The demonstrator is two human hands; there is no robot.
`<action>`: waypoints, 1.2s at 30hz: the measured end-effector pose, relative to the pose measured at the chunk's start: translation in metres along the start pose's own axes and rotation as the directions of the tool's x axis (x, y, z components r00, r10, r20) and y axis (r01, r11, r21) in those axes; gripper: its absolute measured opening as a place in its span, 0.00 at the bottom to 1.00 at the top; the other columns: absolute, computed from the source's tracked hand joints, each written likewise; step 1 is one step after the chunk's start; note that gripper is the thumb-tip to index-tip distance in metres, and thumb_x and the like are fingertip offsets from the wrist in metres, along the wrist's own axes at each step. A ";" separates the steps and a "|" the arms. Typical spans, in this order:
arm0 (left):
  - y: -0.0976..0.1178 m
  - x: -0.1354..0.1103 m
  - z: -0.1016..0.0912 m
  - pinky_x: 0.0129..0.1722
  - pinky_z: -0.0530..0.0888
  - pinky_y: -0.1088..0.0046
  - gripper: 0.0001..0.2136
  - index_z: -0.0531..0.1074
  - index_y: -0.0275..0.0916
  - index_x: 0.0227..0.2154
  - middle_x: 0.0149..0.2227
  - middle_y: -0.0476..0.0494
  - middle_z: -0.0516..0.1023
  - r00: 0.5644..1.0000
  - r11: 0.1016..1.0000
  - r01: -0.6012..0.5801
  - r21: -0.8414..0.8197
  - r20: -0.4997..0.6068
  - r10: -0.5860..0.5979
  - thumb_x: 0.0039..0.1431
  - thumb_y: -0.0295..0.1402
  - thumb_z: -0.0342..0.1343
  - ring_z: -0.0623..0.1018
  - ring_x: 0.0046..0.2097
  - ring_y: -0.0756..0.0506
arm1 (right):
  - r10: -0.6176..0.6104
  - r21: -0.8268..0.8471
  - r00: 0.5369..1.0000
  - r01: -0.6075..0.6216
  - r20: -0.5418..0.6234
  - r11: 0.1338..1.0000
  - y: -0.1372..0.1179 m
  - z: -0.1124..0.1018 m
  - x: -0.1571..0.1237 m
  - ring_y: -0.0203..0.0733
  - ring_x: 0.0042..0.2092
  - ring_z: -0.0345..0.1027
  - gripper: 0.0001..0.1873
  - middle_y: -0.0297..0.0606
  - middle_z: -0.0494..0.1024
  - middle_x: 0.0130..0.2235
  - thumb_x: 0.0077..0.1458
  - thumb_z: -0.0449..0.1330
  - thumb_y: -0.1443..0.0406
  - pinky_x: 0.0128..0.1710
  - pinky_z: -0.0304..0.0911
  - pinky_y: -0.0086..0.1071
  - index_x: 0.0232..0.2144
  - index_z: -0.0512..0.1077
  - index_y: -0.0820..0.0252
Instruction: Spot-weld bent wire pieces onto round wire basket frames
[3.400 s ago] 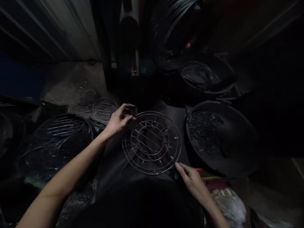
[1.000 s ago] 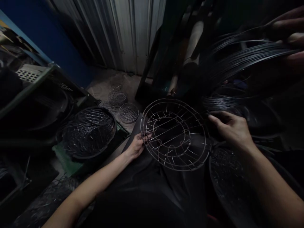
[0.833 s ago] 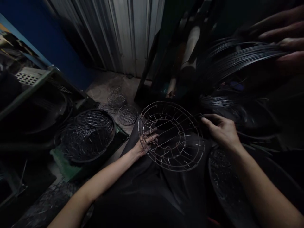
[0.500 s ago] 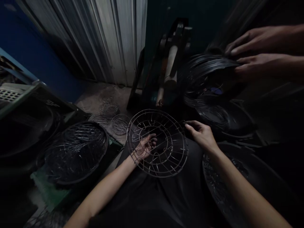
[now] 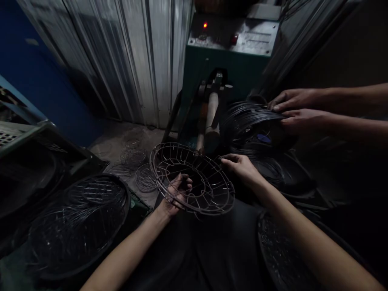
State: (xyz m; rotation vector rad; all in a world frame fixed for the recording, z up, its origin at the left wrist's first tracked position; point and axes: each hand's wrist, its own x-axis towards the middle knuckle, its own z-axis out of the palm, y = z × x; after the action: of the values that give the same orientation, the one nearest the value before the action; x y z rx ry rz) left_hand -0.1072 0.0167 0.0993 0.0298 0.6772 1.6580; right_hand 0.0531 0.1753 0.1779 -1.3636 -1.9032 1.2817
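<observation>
A round wire frame (image 5: 197, 213), shaped like a shallow basket with rings and spokes, is tilted in front of the machine's electrode rods. My left hand (image 5: 177, 190) is at its left side, seen through the wires, with fingers curled and the frame held on it. By the rim on the right, my right hand (image 5: 241, 166) is closed in a pinch on a small thin dark piece that looks like wire. The lower rod (image 5: 200, 143) is just behind the frame's far rim, below the thicker upper rod (image 5: 212, 113). Whether rod and frame touch is unclear.
A machine panel (image 5: 233, 38) with a red light stands ahead. At right, a co-worker's hands (image 5: 298, 109) hold a stack of wire rings (image 5: 248, 121). Wire parts fill a left tub (image 5: 81, 214) and a right tub (image 5: 285, 250). More wire rings (image 5: 145, 178) lie on the floor.
The view has tipped up, bringing the machine panel into sight. The wire frame has tilted flatter, with my left hand still at it. My right hand stays pinched near the rim.
</observation>
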 end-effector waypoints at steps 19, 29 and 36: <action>0.012 0.020 0.051 0.33 0.70 0.79 0.05 0.72 0.39 0.32 0.30 0.50 0.72 0.988 0.986 -0.154 -0.060 -0.018 0.153 0.60 0.29 0.51 0.71 0.30 0.54 | 0.109 0.093 0.994 -0.107 -0.020 0.990 -0.034 -0.023 0.032 0.31 0.18 0.58 0.03 0.32 0.70 0.18 0.40 0.64 0.68 0.17 0.53 0.26 0.22 0.74 0.61; -0.016 0.036 0.000 0.35 0.71 0.81 0.15 0.74 0.39 0.36 0.32 0.49 0.76 0.928 0.921 -0.370 0.119 0.096 0.360 0.43 0.30 0.67 0.74 0.32 0.54 | -0.156 -0.099 0.966 0.137 -0.209 0.986 -0.002 -0.009 -0.003 0.44 0.35 0.72 0.13 0.39 0.79 0.32 0.46 0.61 0.57 0.32 0.66 0.32 0.32 0.76 0.59; -0.020 0.051 -0.010 0.39 0.72 0.76 0.13 0.77 0.38 0.32 0.34 0.46 0.78 0.834 0.769 -0.527 0.362 0.047 0.550 0.49 0.42 0.64 0.77 0.35 0.50 | -0.199 -0.138 0.952 0.171 -0.230 0.976 -0.010 -0.007 -0.015 0.44 0.36 0.72 0.14 0.39 0.79 0.33 0.46 0.62 0.56 0.34 0.66 0.32 0.31 0.76 0.58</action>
State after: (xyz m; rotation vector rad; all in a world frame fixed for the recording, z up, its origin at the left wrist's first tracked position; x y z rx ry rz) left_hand -0.1039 0.0603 0.0646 0.4853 1.0918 2.0647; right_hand 0.0600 0.1640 0.1920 -1.2962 -1.9065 0.8817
